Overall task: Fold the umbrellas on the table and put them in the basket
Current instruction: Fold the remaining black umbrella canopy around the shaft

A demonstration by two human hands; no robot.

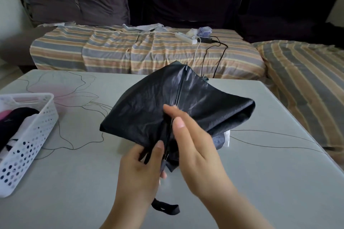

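**Black umbrella held over the counter, both hands on it**

From my feed I see the black umbrella raised just above the middle of the counter, its cloth loose and spread toward the far edge. The left hand grips the umbrella's near end from the left, fingers curled round it, the thumb lying up along the gathered cloth. A black strap hangs below that hand, close over the counter. The right hand lies against the cloth from the right with fingers straight and together, the fingertips on a rib running up the middle of the canopy (nothing pinched, as far as I can see). Under the umbrella's right side a bit of pale cloth shows; I cannot tell what it is.

The white basket stands at the counter's left edge, well apart from the hands, with dark and pink folded things inside. Beyond the counter is a bed with a striped sheet.
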